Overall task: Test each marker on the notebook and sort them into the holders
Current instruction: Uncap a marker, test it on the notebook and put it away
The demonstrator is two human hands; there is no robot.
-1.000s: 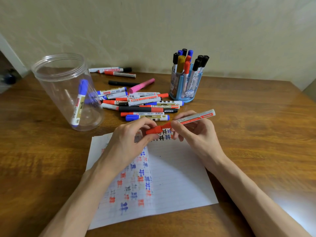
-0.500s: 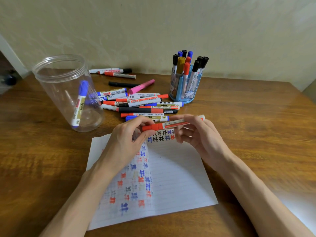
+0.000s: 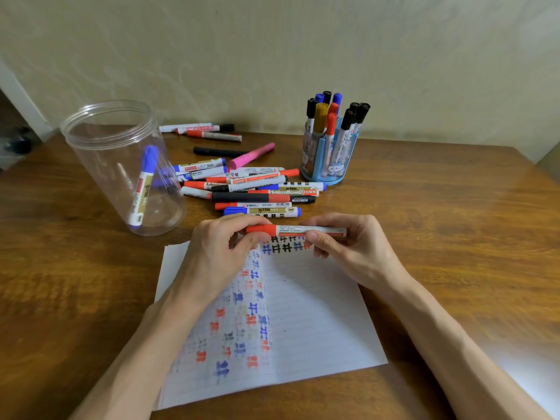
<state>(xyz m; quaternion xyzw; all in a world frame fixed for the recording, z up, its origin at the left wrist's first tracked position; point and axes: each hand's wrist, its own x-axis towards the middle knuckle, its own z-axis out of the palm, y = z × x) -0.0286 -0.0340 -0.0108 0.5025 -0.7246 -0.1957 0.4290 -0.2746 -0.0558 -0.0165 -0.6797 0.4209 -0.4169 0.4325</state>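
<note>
Above notebook top edge: red marker (image 3: 295, 230) held level between both hands, just over the row of hash marks, clear of the paper.
Left hand (image 3: 221, 253): fingers and thumb curled round the red cap end.
Right hand (image 3: 348, 247): thumb and fingers pinching the white barrel near its far end.
Cap: looks seated on the barrel. Uncapping or recapping, can't tell.
Notebook (image 3: 303, 313): open on the table (image 3: 454, 222), left page curling up under the left wrist, test marks in red, blue and black.
Holders: clear plastic jar (image 3: 121, 165) at left with one blue marker (image 3: 142, 186) leaning inside; blue pen holder (image 3: 325, 159) at right, packed with upright markers.
Unsorted pile (image 3: 251, 192): loose markers lying between the two holders, just beyond the hands.
Handling (my read): light, rigid plastic, smooth round barrel, so it'll roll if put down. Cap is probably a friction fit; pull straight along the axis, no bending.
Grip point: mid-barrel with one hand, cap sides with the other. Keep fingers off the tip, wet ink smears.
Progress: pile is large, so plenty left to test.
</note>
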